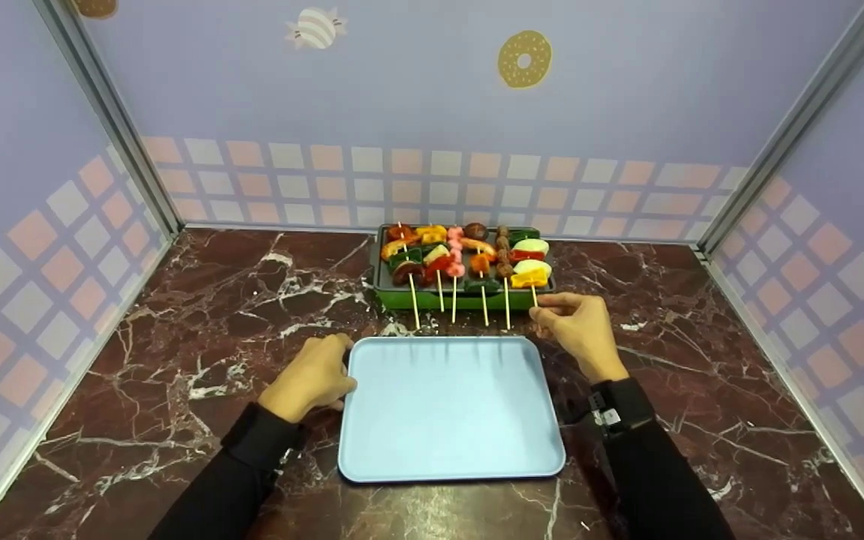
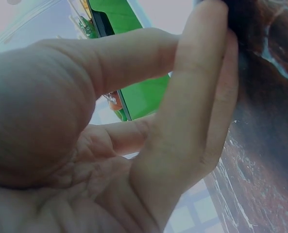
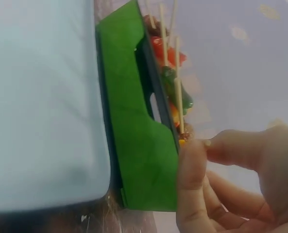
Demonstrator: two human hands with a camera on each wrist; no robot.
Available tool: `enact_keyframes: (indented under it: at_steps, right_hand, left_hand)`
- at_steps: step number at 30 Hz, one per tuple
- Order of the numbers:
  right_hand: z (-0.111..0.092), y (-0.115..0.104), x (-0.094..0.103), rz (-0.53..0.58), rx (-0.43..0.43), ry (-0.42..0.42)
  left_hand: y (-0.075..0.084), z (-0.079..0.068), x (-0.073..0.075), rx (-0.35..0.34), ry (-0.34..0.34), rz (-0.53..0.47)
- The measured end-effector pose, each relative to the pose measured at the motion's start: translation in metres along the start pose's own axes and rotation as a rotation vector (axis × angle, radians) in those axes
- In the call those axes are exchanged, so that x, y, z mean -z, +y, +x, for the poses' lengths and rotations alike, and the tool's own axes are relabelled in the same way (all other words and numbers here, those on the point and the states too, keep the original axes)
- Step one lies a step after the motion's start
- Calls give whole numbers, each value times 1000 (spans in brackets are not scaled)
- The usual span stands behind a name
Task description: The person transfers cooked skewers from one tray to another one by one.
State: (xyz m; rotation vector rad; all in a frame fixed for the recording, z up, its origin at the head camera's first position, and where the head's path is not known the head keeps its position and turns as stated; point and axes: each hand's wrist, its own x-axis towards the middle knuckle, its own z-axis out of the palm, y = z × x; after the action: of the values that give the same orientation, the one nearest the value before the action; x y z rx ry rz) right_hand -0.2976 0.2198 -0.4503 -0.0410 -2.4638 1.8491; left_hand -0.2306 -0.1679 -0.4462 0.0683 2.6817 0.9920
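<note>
Currently, the pick-up stage seems to be in hand: the rightmost skewer [image 1: 529, 268] has been taken by its stick [image 1: 535, 298] but not lifted. It is laid on the grill [image 1: 469, 302], its yellow piece nearest the front edge and its white pieces behind. Five other skewers [image 1: 454, 255] are set in a row to its left, sticks overhanging the green front.

Right hand [image 1: 578, 330]: stick pinched near its free end, thumb and forefinger brought together on it; the stick's tip is seen between them from the right wrist.

Left hand [image 1: 316, 379]: placed at the left edge of the tray [image 1: 451, 420], near the far corner, with the thumb touching the rim. Fingers are bent; whether the rim is clamped between them and the thumb cannot be told, as the contact is hidden.

Tray laid flat on the counter [image 1: 199, 420], just in front of the grill. As judged, a small upward lift is called for next, with the neighbouring skewer of brown balls [image 1: 504, 255] left undisturbed; then a draw toward the tray. Because the stick is held at one end, the food end may be expected to droop or twist, so a firm pinch is advised.
</note>
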Motion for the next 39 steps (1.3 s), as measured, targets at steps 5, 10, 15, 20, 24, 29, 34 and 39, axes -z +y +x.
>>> enact_keyframes:
  at_steps: [5,10,15,20,24,29,34,39]
  right_hand:
    - [1,1,-1,62,-62,7]
    - [3,4,-2,119,-132,-3]
    - [5,3,-2,124,-145,-8]
    - [6,2,-1,140,-145,-22]
    - [6,1,-1,142,-136,-18]
    - [6,1,-1,132,-123,-14]
    - [4,-1,-1,124,-116,-12]
    - [1,-3,-2,114,-98,-3]
  left_hand:
    - [0,-1,-2,2,19,-16]
    - [-1,-1,-2,1,25,-12]
    - [-1,0,-1,-8,44,4]
    - [-1,1,-2,-10,51,9]
    - [-1,1,-1,-10,26,2]
    - [-1,0,-2,-10,23,7]
    - [0,-1,-3,-13,39,23]
    - [-1,-1,-4,-11,42,16]
